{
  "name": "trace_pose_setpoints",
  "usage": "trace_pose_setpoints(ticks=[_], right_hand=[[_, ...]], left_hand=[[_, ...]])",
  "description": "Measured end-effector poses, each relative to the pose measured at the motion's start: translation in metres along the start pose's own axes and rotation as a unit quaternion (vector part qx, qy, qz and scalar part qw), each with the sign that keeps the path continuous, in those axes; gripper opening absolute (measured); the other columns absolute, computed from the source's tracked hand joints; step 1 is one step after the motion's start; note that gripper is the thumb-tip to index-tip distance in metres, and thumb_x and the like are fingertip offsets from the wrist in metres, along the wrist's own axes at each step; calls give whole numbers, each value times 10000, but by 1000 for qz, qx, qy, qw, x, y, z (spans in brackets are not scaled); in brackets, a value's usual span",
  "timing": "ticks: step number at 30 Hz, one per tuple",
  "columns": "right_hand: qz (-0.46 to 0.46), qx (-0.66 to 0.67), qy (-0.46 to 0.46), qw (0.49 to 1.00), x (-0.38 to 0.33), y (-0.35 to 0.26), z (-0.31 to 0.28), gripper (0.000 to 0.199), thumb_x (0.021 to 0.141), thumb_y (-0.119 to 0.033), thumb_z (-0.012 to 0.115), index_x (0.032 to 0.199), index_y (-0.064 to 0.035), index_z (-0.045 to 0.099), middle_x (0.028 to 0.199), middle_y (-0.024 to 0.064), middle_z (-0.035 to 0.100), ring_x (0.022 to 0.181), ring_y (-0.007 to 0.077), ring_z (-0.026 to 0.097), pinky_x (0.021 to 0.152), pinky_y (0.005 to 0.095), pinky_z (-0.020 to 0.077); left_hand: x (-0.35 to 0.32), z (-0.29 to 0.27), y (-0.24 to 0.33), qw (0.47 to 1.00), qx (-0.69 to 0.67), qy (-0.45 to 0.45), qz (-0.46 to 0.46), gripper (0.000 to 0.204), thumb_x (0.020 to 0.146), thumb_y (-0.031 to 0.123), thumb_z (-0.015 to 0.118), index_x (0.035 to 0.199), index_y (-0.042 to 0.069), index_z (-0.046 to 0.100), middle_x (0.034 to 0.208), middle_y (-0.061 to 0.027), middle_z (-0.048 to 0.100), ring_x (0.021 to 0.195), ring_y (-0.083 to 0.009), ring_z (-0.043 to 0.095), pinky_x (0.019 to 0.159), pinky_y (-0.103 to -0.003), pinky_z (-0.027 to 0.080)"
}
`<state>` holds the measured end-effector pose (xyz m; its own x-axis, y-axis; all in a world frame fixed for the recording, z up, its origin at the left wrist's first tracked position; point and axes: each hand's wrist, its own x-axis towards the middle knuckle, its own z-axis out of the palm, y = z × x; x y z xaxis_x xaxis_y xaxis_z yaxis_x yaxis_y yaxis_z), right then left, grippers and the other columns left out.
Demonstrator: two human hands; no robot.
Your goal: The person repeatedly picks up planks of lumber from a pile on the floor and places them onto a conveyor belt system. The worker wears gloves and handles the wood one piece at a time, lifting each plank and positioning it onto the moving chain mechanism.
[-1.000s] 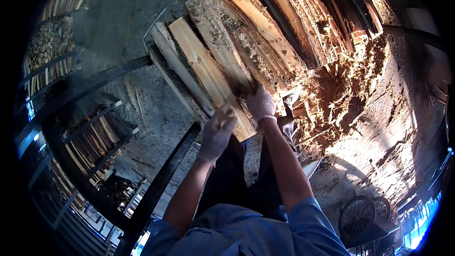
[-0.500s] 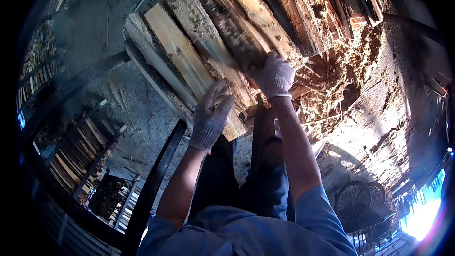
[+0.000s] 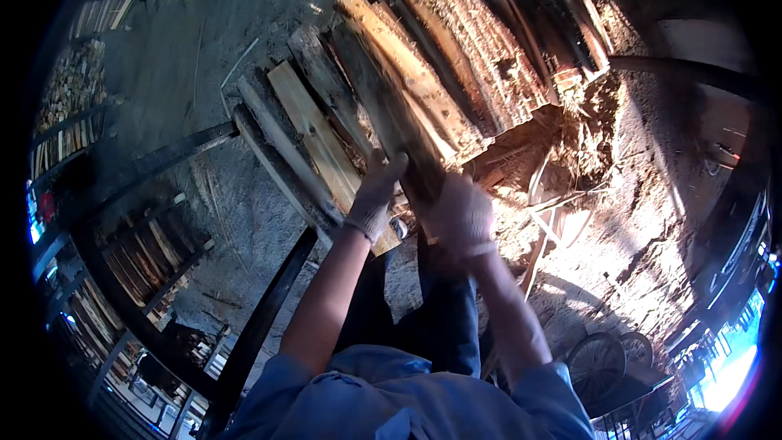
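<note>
A dark, rough wooden board (image 3: 384, 102) lies slantwise among other planks, its near end drawn out toward me. My right hand (image 3: 462, 216), in a pale knitted glove and smeared by motion, is closed around that near end. My left hand (image 3: 377, 194), gloved as well, grips the board's left edge with the thumb along it. Left of the board lie a pale plank (image 3: 314, 118) and a greyish one (image 3: 281, 138). To its right is a yellowish plank (image 3: 415, 73) with rough edges.
Bark-covered slabs (image 3: 481, 41) lie farther right, beside loose bark and splinters (image 3: 590, 143). Dark metal bars (image 3: 273, 310) stand at the left. Stacked boards (image 3: 155, 257) are beyond them. A wheeled cart (image 3: 599, 367) stands at the lower right.
My right hand has pulled the dark board's end toward me, down and slightly left. My left hand, open over the pale plank before, has moved right and closed on the board's edge.
</note>
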<state>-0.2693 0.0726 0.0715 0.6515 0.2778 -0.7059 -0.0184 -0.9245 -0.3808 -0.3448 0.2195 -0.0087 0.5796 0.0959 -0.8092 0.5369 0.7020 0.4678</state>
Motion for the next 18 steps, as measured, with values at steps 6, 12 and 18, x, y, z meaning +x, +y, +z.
trace_pose_setpoints(ticks=[6,12,18], right_hand=[[-33,-96,151,983,-127,2,26,547,877,-261,719,1245,75,495,1014,191,595,970,369,602,872,479,506],[-124,155,154,968,-202,8,39,948,685,-355,901,1386,33,396,1357,259,498,1282,466,489,1056,496,458],[-167,689,-79,701,-169,-8,-63,1025,751,-568,871,1434,33,399,1367,152,568,1260,258,568,1038,407,485]], left_hand=[[-48,29,-49,976,-187,-99,-54,609,1029,528,535,1447,86,499,1312,-87,634,1202,-234,609,1061,-424,492],[-137,37,5,974,-125,-185,-44,599,921,345,708,1397,31,523,1200,-97,658,1113,-235,645,1003,-390,524],[-186,49,41,949,45,-311,-10,630,787,226,782,1351,35,576,1172,-48,691,1069,-168,666,912,-303,552]])
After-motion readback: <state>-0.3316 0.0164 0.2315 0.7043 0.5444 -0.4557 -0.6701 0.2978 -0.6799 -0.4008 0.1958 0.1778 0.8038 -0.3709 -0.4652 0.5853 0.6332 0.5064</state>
